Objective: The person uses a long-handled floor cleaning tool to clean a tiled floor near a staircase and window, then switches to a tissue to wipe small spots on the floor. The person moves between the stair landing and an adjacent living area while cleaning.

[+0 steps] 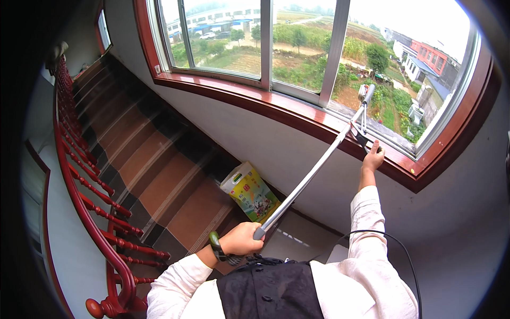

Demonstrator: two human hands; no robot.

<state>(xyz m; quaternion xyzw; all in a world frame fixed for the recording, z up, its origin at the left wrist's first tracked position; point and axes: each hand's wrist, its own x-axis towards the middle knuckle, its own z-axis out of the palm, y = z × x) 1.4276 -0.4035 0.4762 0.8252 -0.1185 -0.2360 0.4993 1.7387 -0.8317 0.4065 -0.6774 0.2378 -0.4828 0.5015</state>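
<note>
My left hand, with a dark green bangle and a black band at the wrist, grips the grey end of a silver metal pole. This pole belongs to what looks like a squeeze mop and slants up across the windowsill. At its far end the grey mop head hangs over the open right part of the window, and thin metal rods run beside the shaft. My right hand is closed around a black lever handle that branches off the pole just above the sill.
The red-brown windowsill carries sliding metal-framed panes. A printed yellow-green bag stands by the wall. Tiled stairs run along the left beside a red wooden banister. A black cable loops past my right arm.
</note>
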